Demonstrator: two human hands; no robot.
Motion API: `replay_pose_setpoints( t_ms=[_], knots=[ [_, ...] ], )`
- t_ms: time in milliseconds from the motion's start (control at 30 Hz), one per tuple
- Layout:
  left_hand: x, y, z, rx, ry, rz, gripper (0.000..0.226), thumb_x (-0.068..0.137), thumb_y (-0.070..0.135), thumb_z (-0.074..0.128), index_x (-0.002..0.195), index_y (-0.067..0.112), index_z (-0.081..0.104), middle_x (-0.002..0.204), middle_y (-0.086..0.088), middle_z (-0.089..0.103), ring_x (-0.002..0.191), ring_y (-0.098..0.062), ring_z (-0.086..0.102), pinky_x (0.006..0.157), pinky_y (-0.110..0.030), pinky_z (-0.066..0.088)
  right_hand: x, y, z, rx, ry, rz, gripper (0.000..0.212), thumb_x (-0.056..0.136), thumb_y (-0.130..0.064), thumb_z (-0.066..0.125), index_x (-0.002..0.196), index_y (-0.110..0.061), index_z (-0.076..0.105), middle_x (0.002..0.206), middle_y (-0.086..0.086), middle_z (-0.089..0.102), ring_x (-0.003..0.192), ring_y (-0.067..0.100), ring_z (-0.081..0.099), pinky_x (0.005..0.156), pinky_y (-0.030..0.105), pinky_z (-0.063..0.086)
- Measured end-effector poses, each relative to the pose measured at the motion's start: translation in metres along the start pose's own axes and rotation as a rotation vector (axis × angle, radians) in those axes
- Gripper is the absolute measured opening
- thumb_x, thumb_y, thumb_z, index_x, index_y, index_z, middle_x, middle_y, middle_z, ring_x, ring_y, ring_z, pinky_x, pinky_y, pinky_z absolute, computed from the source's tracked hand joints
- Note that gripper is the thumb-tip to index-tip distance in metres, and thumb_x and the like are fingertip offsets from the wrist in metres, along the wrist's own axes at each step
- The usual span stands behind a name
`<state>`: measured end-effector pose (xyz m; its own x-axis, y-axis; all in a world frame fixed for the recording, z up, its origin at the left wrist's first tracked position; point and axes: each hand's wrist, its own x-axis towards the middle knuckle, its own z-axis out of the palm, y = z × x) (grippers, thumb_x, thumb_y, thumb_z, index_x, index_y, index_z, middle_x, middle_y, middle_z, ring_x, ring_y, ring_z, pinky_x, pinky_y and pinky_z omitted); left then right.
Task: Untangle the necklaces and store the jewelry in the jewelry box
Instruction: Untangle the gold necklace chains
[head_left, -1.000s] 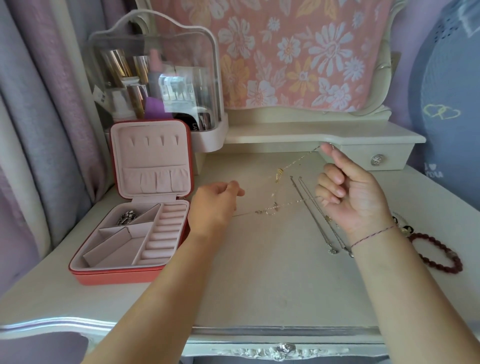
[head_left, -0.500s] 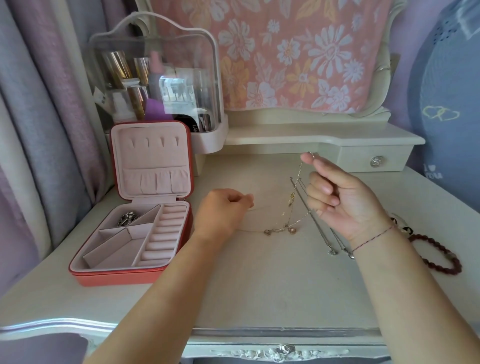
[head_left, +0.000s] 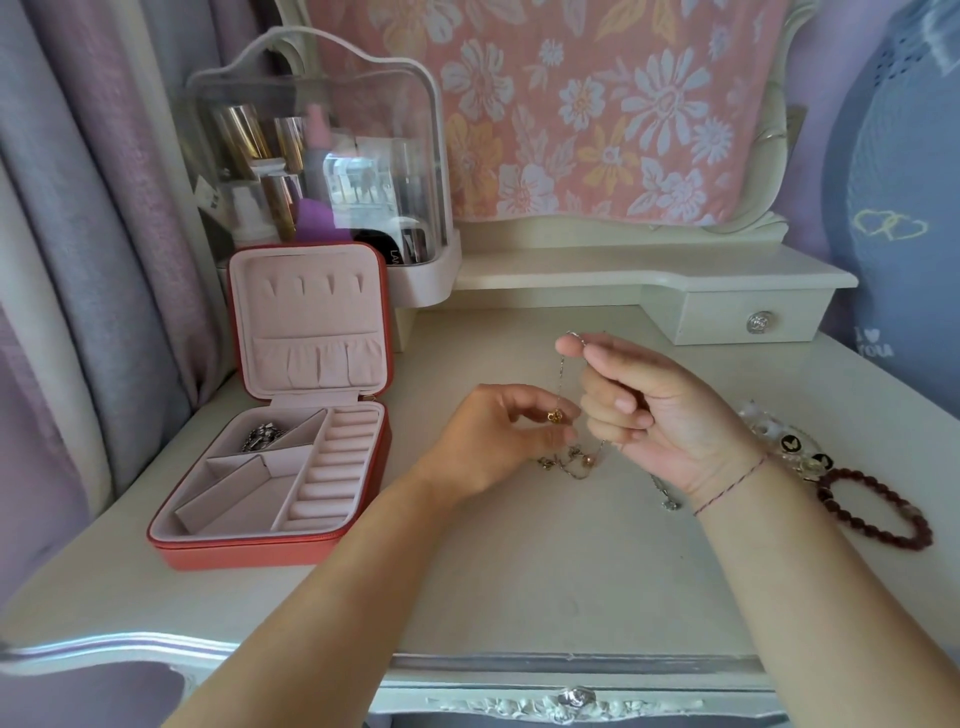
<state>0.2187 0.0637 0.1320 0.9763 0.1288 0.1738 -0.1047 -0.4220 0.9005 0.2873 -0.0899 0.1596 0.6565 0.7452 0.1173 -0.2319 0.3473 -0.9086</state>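
Observation:
A thin gold necklace (head_left: 570, 461) with small charms hangs between my hands over the middle of the dressing table. My right hand (head_left: 654, 415) pinches its upper end between thumb and forefinger. My left hand (head_left: 498, 436) pinches the chain lower down, near a gold bead, and the rest pools on the table. The end of a silver necklace (head_left: 666, 494) shows under my right wrist. The red jewelry box (head_left: 280, 457) stands open at the left, with a silver piece (head_left: 262, 435) in its back compartment.
A dark red bead bracelet (head_left: 872, 506) and a clear bracelet with black beads (head_left: 795, 447) lie at the right. A clear cosmetics case (head_left: 322, 171) stands behind the box. A raised shelf with a small drawer (head_left: 753, 319) runs along the back.
My hands have come together. The right hand moved left and down with the gold chain's end, and the left hand moved right. The chain, stretched out before, now hangs slack and bunches on the table.

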Motion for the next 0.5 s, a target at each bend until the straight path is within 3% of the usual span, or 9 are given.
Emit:
replay_pose_setpoints(
  t_ms=[67, 200, 333, 500],
  knots=[
    [0.0, 0.001, 0.001, -0.091, 0.025, -0.014, 0.008, 0.082, 0.009, 0.075, 0.088, 0.015, 0.075, 0.079, -0.001, 0.069, 0.069, -0.007, 0.056, 0.069, -0.015, 0.045, 0.0, 0.0, 0.0, 0.002, 0.005, -0.007, 0.021, 0.084, -0.018, 0.053, 0.096, -0.012, 0.069, 0.045, -0.006, 0.032, 0.036, 0.003, 0.021, 0.037, 0.016, 0.016],
    [0.002, 0.003, -0.004, -0.26, 0.109, -0.038, 0.006, 0.087, 0.017, 0.069, 0.086, 0.017, 0.075, 0.079, 0.001, 0.07, 0.069, -0.008, 0.055, 0.069, -0.017, 0.047, 0.001, -0.001, -0.002, -0.022, 0.07, -0.035, 0.021, 0.083, -0.02, 0.055, 0.096, -0.011, 0.068, 0.047, -0.005, 0.033, 0.036, 0.004, 0.022, 0.037, 0.017, 0.015],
    [0.004, 0.002, -0.008, -0.347, 0.12, -0.009, 0.022, 0.098, 0.022, 0.053, 0.093, 0.016, 0.074, 0.08, 0.0, 0.063, 0.064, -0.009, 0.052, 0.071, -0.02, 0.048, 0.001, 0.005, -0.002, -0.362, 0.226, -0.064, 0.017, 0.092, -0.017, 0.056, 0.091, -0.008, 0.07, 0.05, -0.002, 0.042, 0.04, 0.009, 0.027, 0.039, 0.018, 0.019],
    [0.004, 0.002, -0.011, -0.493, 0.058, -0.021, 0.026, 0.101, 0.014, 0.045, 0.104, 0.009, 0.07, 0.079, 0.004, 0.06, 0.066, -0.008, 0.052, 0.072, -0.02, 0.049, 0.003, 0.014, 0.003, -0.643, 0.347, -0.111, 0.023, 0.091, -0.023, 0.063, 0.074, -0.009, 0.07, 0.061, 0.004, 0.058, 0.054, 0.013, 0.047, 0.054, 0.023, 0.04]
  ],
)
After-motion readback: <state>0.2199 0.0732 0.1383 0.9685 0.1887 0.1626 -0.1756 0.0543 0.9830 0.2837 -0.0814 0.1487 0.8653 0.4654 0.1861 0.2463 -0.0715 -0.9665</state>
